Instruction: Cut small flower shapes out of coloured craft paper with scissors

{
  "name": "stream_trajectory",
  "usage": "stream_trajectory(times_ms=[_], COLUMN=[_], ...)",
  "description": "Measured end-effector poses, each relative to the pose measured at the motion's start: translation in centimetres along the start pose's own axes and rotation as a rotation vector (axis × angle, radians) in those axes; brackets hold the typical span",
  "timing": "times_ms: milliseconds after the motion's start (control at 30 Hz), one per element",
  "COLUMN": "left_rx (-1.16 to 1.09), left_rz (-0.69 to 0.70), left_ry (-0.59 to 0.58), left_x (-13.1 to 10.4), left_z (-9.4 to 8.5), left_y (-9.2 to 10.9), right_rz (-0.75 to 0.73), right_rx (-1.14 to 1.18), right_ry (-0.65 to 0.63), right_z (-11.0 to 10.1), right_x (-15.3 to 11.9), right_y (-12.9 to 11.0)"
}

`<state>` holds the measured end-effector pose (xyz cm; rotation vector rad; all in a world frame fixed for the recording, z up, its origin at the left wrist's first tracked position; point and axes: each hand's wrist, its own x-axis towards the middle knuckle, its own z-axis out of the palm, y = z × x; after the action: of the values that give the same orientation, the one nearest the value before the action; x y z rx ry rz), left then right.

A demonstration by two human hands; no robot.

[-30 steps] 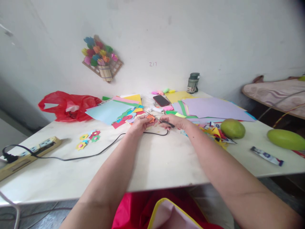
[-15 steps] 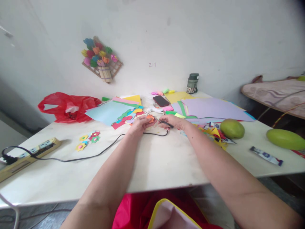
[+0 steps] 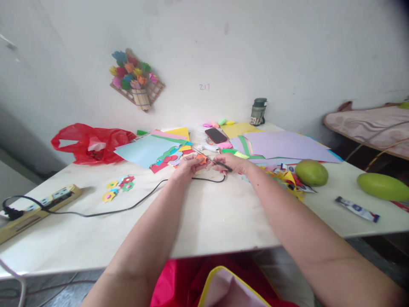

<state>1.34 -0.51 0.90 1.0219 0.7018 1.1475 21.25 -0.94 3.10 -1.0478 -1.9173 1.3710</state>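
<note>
My left hand is closed in a pinch on a small piece of orange paper. My right hand is wrapped round a pair of scissors with dark handles. The blades point up and left, lying close against the orange paper; whether they cut into it I cannot make out. Just behind the hands are a white glue gun and green paper scraps. Several paper flowers in yellow, red, green and blue lie to the left of my left arm.
A black cord runs from the power strip toward my hands. Colored sheets, a red bag, a phone and a bottle stand behind. Green fruit and a tube lie right.
</note>
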Motion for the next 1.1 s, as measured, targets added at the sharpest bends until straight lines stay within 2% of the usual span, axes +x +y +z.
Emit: stream_trajectory(times_ms=[333, 467, 1100], left_rx=[-0.001, -0.011, 0.003], left_rz=[0.002, 0.016, 0.006], left_ry=[-0.003, 0.0, -0.004], left_x=[0.06, 0.17, 0.14], left_z=[-0.09, -0.18, -0.22], left_y=[-0.04, -0.09, -0.02], right_rz=[-0.056, -0.027, 0.01], right_rx=[-0.04, -0.012, -0.036], right_ry=[-0.037, -0.047, 0.018], right_z=[-0.24, -0.16, -0.09], right_x=[0.22, 0.19, 0.22], right_y=[0.65, 0.6, 0.51])
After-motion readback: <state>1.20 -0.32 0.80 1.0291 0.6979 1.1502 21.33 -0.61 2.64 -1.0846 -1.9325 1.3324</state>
